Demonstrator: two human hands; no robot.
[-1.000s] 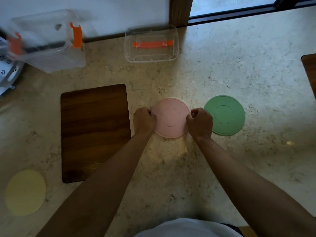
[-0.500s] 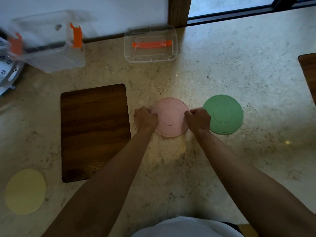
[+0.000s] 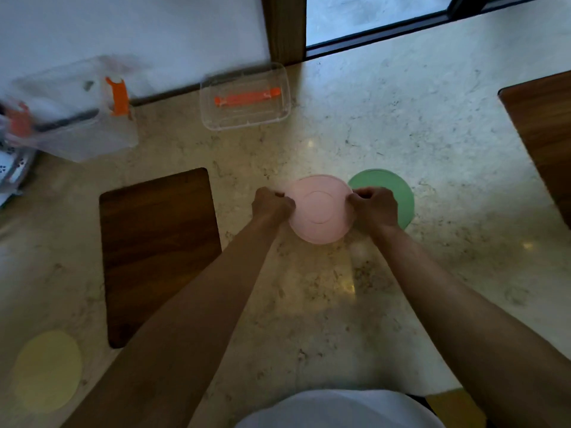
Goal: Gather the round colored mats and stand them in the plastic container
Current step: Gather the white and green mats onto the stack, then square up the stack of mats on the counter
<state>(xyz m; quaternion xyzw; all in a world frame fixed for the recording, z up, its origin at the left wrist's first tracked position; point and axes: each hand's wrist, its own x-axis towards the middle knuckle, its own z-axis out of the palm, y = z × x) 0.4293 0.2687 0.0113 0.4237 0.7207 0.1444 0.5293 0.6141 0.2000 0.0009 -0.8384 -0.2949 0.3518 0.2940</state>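
Fingers (image 3: pixel 285 201) of the left hand (image 3: pixel 269 204) and of the right hand (image 3: pixel 374 206) are curled shut on opposite rims of the pink mat (image 3: pixel 319 208), which overlaps the green mat (image 3: pixel 398 193) on the speckled stone desk (image 3: pixel 401 125), with bare stone open behind and to the right. Largest to smallest: two dark wooden boards, one (image 3: pixel 157 251) just left of the hands and one (image 3: pixel 543 134) at the right edge; one clear plastic container (image 3: pixel 77 118) with orange clips, far left and blurred. Its one lid (image 3: pixel 245 98) lies flat by the wall; three round, smooth mats, the yellow mat (image 3: pixel 46 370) well apart at near left.
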